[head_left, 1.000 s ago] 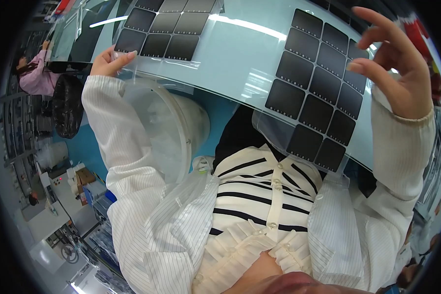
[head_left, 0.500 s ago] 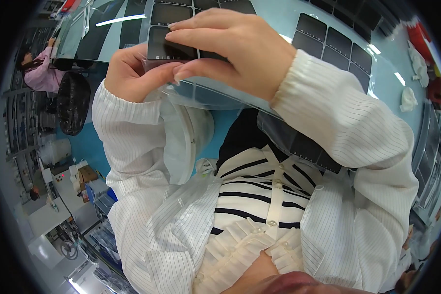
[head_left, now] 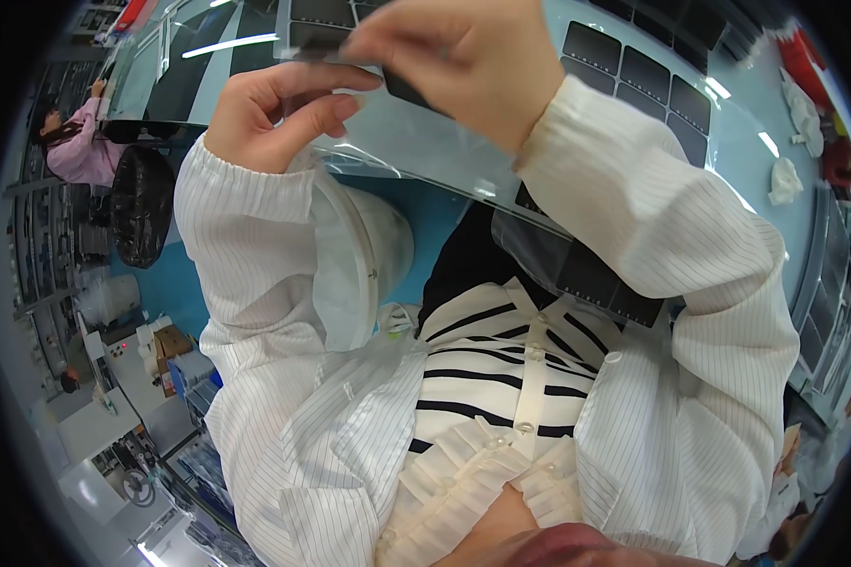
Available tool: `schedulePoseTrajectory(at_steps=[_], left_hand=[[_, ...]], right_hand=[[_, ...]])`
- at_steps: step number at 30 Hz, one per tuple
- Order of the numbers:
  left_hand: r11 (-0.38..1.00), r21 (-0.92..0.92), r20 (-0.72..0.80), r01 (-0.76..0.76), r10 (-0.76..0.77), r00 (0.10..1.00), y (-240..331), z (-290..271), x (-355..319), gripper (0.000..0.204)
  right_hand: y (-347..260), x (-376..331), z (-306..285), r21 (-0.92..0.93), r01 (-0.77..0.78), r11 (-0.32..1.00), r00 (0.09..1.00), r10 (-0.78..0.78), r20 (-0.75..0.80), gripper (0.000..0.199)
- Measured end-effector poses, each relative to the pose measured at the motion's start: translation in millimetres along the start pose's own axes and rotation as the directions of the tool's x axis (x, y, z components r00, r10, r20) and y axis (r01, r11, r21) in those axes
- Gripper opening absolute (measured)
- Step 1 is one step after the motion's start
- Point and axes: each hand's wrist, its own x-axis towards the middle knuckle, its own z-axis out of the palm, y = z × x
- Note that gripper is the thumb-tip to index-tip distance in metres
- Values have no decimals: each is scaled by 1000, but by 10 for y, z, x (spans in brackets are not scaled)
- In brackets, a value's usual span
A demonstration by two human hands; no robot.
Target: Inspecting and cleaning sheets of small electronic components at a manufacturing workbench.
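Note:
My left hand [head_left: 279,113] is at the near edge of a glassy table [head_left: 397,137], thumb and forefinger a little apart and nothing visible between them. Just beyond its forefinger is a dark, glossy rectangular panel [head_left: 317,40], partly smeared. My right hand [head_left: 473,61] hovers over the same spot, its fingertips blurred beside that panel; whether they grip it I cannot make out. Further dark panels [head_left: 591,45] lie in rows to the right of my right hand.
A white lined bin [head_left: 364,250] stands under the table edge by my left forearm. Dark panels [head_left: 605,283] rest near my lap. A black bag [head_left: 142,203] and a person in pink [head_left: 85,146] are at the left. Crumpled white tissue [head_left: 785,181] lies at the right.
My right hand has lifted away from the panel's near edge and moved slightly farther off. My left thumb and forefinger have come away from the right hand's thumb.

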Motion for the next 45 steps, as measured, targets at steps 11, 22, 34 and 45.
schedulePoseTrajectory(at_steps=[11, 22, 34, 45], left_hand=[[972, -107, -239, 207, -227, 944, -379, -284, -176, 36], [796, -602, -359, 60, -337, 871, -1288, -643, -93, 40], [803, 248, -804, 541, -141, 578, -1354, -510, -194, 37], [981, -166, 25, -98, 104, 994, -293, 123, -676, 45]], right_hand=[[357, 349, -828, 212, -472, 856, 828, 513, -226, 18], [-833, -970, -939, -399, -135, 907, 893, 286, 348, 12], [-930, -1327, -468, -518, 140, 844, 860, 156, 486, 15], [-929, -1320, -438, -543, 111, 832, 860, 194, 473, 19]])
